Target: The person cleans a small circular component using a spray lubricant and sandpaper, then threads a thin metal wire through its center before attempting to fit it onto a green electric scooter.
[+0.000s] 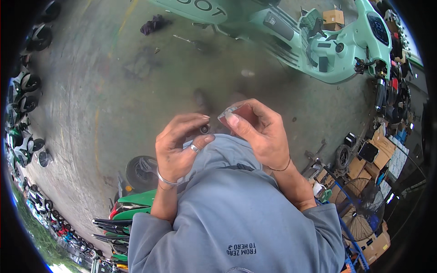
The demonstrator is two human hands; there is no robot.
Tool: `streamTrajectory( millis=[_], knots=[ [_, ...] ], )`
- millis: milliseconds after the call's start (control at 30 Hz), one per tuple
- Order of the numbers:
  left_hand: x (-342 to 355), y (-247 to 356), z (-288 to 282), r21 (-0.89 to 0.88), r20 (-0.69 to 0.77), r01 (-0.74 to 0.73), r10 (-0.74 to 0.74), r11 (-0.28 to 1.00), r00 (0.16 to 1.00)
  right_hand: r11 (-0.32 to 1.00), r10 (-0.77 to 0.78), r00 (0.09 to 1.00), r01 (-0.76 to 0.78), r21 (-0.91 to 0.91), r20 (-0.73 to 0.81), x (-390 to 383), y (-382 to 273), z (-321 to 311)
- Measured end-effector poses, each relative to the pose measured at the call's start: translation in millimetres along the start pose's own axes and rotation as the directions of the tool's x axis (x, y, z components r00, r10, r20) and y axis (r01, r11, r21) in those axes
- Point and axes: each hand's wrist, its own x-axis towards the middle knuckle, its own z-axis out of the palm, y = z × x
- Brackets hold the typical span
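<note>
My left hand is closed, with a small dark round part pinched between its fingertips and thumb. The part shows a ring-like end, but its exact kind is too small to tell. Close by on the right, my right hand grips a folded reddish-brown sheet with a greyish edge, which looks like sandpaper. Its thumb presses on the sheet's near side. Both hands are held in front of my waist, a short gap apart, and the sheet does not touch the round part.
A mint-green scooter stands at the far right. On the concrete floor lie a dark cloth and a long thin tool. A loose wheel and green panels are at my left; cardboard and a fan at my right.
</note>
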Motion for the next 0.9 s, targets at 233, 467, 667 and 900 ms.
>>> streamTrajectory(
  millis=[233,467,667,900],
  knots=[
    [22.9,-11.2,14.8,-0.055,-0.026,0.111,-0.112,0.992,0.993,0.977,0.14,0.927,-0.072,0.2,-0.348,66.4,57.6,-110.5],
    [55.5,-23.3,46.2,0.004,-0.12,0.213,-0.211,0.977,0.97,0.882,0.388,0.718,-0.107,0.459,-0.578,170.0,187.7,-262.9],
    [76.4,-67.1,87.7,-0.097,-0.312,0.354,-0.366,0.93,0.877,0.897,0.335,0.528,-0.432,0.093,-0.78,271.0,310.6,-375.3],
    [80.9,-145.5,152.5,-0.271,-0.371,0.476,-0.547,0.836,0.75,0.913,0.35,0.491,-0.369,0.174,-0.798,357.8,367.9,-448.9]
  ],
)
